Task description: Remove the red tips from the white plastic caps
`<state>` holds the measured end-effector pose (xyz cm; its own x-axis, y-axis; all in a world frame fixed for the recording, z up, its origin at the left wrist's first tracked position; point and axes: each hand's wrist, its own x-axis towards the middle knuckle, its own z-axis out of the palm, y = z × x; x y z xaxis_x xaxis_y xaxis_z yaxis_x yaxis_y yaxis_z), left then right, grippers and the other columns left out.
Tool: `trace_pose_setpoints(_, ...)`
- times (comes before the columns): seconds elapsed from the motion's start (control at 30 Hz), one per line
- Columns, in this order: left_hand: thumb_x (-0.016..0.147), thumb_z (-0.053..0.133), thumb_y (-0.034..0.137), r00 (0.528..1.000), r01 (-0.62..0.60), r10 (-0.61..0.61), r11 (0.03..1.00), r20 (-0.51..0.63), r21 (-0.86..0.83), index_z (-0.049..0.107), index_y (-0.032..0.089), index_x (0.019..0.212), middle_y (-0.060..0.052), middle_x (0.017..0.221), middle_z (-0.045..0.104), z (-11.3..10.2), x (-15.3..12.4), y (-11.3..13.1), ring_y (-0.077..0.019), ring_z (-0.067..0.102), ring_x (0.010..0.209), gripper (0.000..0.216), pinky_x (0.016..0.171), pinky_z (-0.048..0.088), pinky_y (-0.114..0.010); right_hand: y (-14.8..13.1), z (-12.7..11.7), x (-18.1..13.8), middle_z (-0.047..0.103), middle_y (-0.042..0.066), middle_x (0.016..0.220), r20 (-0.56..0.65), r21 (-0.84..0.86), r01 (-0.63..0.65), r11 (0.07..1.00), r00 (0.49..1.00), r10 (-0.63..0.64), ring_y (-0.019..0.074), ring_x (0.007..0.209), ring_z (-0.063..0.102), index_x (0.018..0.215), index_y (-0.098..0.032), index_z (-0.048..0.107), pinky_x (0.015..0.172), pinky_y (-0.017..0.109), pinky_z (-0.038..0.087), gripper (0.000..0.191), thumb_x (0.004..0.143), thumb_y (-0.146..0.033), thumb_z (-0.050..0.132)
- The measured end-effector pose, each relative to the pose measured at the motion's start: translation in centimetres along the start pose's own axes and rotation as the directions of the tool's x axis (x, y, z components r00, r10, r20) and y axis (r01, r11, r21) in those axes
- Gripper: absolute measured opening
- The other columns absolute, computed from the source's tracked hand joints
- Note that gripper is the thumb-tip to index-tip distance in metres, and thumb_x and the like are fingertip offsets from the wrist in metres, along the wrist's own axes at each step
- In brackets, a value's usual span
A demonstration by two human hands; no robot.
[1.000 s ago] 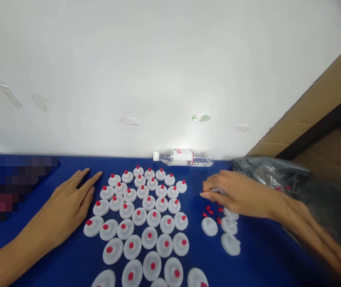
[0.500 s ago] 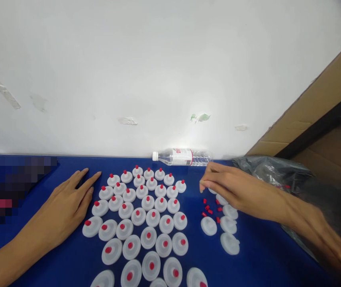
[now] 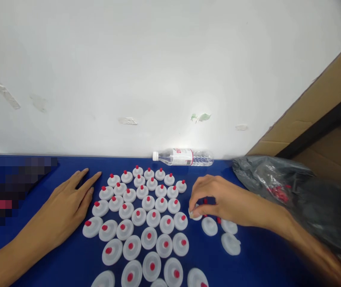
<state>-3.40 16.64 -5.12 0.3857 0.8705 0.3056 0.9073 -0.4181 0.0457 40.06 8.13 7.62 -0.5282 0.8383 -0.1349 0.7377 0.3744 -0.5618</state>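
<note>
My left hand (image 3: 69,195) lies flat on the blue table, fingers spread, beside the left edge of many white round lids with red tips (image 3: 139,216). Nothing is in it. My right hand (image 3: 212,199) pinches a white round lid (image 3: 195,214) between thumb and fingers, just right of those rows. Under and beside this hand lie several white lids without red tips, such as a plain lid (image 3: 209,226) and a lid with a small side tab (image 3: 230,244). A few small red caps (image 3: 205,201) show partly behind my fingers.
A clear plastic bottle (image 3: 182,157) lies on its side against the white wall (image 3: 164,71). On the right, a grey plastic bag (image 3: 248,171) holds red pieces (image 3: 279,193), with a cardboard box (image 3: 302,115) behind it. A pixelated dark patch covers the far left.
My right hand has moved left and toward me from the back of the loose lids, and a white lid now shows in its pinch. My left hand has stayed still.
</note>
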Motion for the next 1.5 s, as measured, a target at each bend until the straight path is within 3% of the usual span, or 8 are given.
trace_pose_setpoints(0.2,0.109,0.021,0.048,1.000,0.005,-0.005,1.000,0.003,0.003,0.044,0.022,0.163,-0.018,0.166,0.043,0.1,0.0,0.1,-0.0396,0.039,0.157,0.064,0.126,0.040,-0.060,-0.1,-0.2,-0.3,0.078,-0.001,0.101,0.019,-0.040,-0.006,0.999,1.000,0.007,0.0213,0.100,0.070,0.095,-0.032,0.082,0.083,0.033,0.052,0.018,0.095,-0.050,0.077)
trace_pose_setpoints(0.53,0.109,0.020,0.048,1.000,-0.009,0.008,1.000,0.014,0.012,0.045,0.020,0.162,-0.021,0.164,0.044,-0.1,0.1,0.2,-0.0403,0.040,0.157,0.065,0.126,0.040,-0.059,1.4,1.5,0.7,0.061,0.007,0.155,-0.112,-0.167,0.053,0.985,0.991,-0.072,0.0304,0.148,0.050,0.147,-0.030,0.064,0.124,0.057,0.035,0.047,0.113,-0.052,0.041)
trace_pose_setpoints(0.63,0.109,0.020,0.047,1.000,-0.009,0.009,1.000,0.011,0.015,0.045,0.019,0.162,-0.021,0.164,0.044,-0.1,0.1,0.3,-0.0413,0.041,0.156,0.065,0.126,0.039,-0.060,1.5,1.7,1.0,0.068,0.006,0.147,-0.191,-0.172,0.061,0.983,0.977,-0.094,0.0280,0.143,0.057,0.141,-0.028,0.067,0.120,0.049,0.042,0.044,0.112,-0.052,0.044)
trace_pose_setpoints(0.77,0.109,0.020,0.047,1.000,-0.013,0.013,1.000,0.005,0.017,0.044,0.019,0.162,-0.022,0.164,0.044,-0.1,0.1,0.3,-0.0415,0.041,0.156,0.065,0.125,0.040,-0.060,1.0,0.8,0.7,0.078,0.003,0.118,-0.394,-0.146,-0.023,0.989,0.918,-0.037,0.0223,0.105,0.074,0.113,-0.027,0.068,0.090,0.036,0.056,0.029,0.108,-0.053,0.055)
trace_pose_setpoints(0.9,0.110,0.019,0.048,1.000,-0.013,0.013,1.000,0.005,0.015,0.044,0.020,0.163,-0.020,0.164,0.043,0.0,0.0,0.1,-0.0404,0.041,0.156,0.065,0.125,0.040,-0.060,0.9,0.0,0.3,0.078,0.000,0.118,-0.512,-0.117,-0.080,0.990,0.859,0.009,0.0177,0.089,0.076,0.133,-0.030,0.057,0.078,0.031,0.058,0.030,0.106,-0.039,0.062)
trace_pose_setpoints(1.0,0.110,0.019,0.049,1.000,-0.010,0.010,1.000,0.001,0.015,0.044,0.022,0.163,-0.019,0.165,0.042,0.1,0.0,0.0,-0.0411,0.040,0.156,0.065,0.125,0.040,-0.061,1.0,-0.4,0.3,0.080,0.000,0.113,-0.568,-0.129,-0.123,0.984,0.822,0.028,0.0193,0.084,0.077,0.131,-0.029,0.064,0.079,0.034,0.060,0.030,0.102,-0.036,0.065)
trace_pose_setpoints(1.27,0.109,0.018,0.051,1.000,-0.016,0.016,1.000,-0.013,0.008,0.044,0.023,0.163,-0.019,0.164,0.044,0.2,0.0,-0.1,-0.0390,0.040,0.157,0.065,0.125,0.040,-0.060,1.4,-0.8,0.3,0.078,0.004,0.121,-0.591,-0.186,-0.133,0.973,0.807,-0.003,0.0248,0.108,0.075,0.104,-0.027,0.077,0.095,0.041,0.058,0.020,0.103,-0.038,0.061)
trace_pose_setpoints(1.5,0.110,0.019,0.049,1.000,-0.013,0.013,1.000,0.001,0.008,0.044,0.022,0.163,-0.020,0.164,0.043,0.2,0.0,0.0,-0.0402,0.041,0.156,0.065,0.126,0.040,-0.060,0.7,-0.5,0.2,0.075,0.003,0.087,-0.538,-0.231,-0.111,0.967,0.843,-0.031,0.0223,0.087,0.069,0.091,-0.024,0.070,0.080,0.037,0.052,0.033,0.111,-0.039,0.048)
